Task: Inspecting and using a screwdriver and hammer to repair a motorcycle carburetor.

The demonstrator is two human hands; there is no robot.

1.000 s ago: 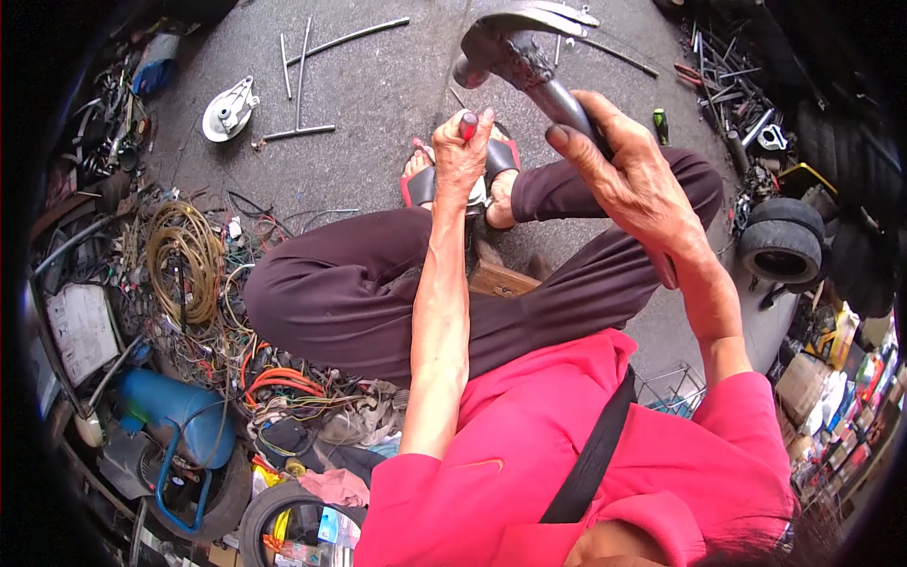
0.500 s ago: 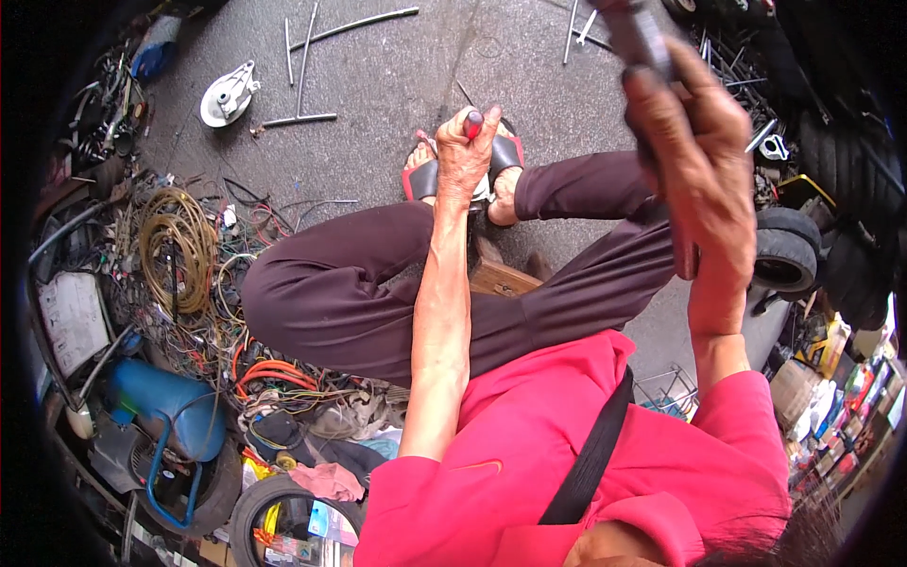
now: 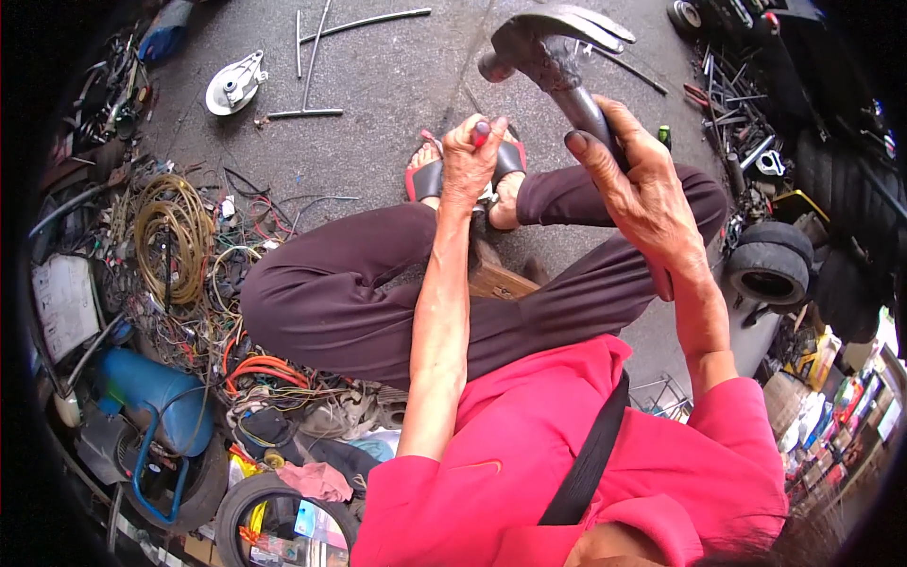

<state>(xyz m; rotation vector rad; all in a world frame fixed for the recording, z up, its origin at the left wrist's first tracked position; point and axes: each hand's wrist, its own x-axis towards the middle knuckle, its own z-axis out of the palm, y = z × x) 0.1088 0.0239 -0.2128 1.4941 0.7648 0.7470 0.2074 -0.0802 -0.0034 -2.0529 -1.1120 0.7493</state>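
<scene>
A claw hammer (image 3: 546, 59) is raised above the ground in my right hand (image 3: 654, 194), its fingers wrapped round the handle and its dark metal head level with the far side of my feet. My left hand (image 3: 463, 170) is closed around a tool with a red, rounded handle end (image 3: 482, 133); it looks like a screwdriver or punch held upright, and its shaft is hidden below the fist. Between my sandalled feet, beneath that fist, a bit of light metal (image 3: 487, 196) shows, mostly covered. The hammer head and the red handle are apart.
Metal T-bars (image 3: 302, 114) and a pale brake hub plate (image 3: 234, 85) lie on the ground ahead. Tangled wires, a coiled tan hose (image 3: 156, 248) and a blue tank (image 3: 161, 397) crowd the left. Stacked small tyres (image 3: 770, 274) and tools stand right. A wooden block (image 3: 501, 282) sits between my legs.
My right hand has moved left and slightly down with the hammer, bringing its whole head into view. My left hand still grips the red-handled tool at nearly the same place.
</scene>
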